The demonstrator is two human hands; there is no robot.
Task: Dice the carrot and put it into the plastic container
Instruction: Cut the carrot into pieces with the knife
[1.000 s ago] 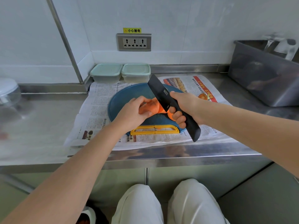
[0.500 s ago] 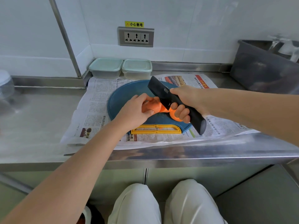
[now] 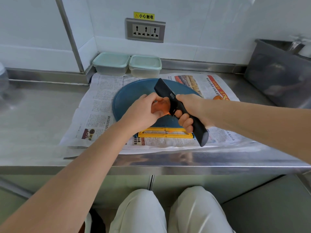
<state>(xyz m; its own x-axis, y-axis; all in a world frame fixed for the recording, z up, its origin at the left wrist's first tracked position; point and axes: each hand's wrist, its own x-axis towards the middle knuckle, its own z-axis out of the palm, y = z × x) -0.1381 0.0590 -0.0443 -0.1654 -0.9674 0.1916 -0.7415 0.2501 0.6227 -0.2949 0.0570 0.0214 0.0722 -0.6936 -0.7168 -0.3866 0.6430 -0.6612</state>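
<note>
From the head view, the left grip (image 3: 143,111) is curled round a carrot (image 3: 161,105), with thumb and fingers pinching the orange piece and lifting it just above a round blue cutting board (image 3: 127,100). Only part of the carrot shows between the fingers.

The right grip (image 3: 189,111) sits just to the right of it, fingers wrapped tight round the handle of a black knife (image 3: 165,91). The blade slants up and away from this grip, and its lower edge touches the carrot's right end. The butt of the handle points down towards the near edge of the bench (image 3: 33,111).

Just below both grips, a yellow frame (image 3: 165,133) lies at the board's near rim. Board and frame rest on a newspaper (image 3: 99,105) spread beneath the grips.

Well beyond the left grip, two plastic containers stand side by side against the wall, the left container (image 3: 111,63) touching the right container (image 3: 145,65). Both have pale green lids on.

Above them is a wall socket (image 3: 145,30) with a yellow warning label. Far to the right of the right grip stands a grey bin (image 3: 277,73). White trousers (image 3: 139,212) show under the bench edge.
</note>
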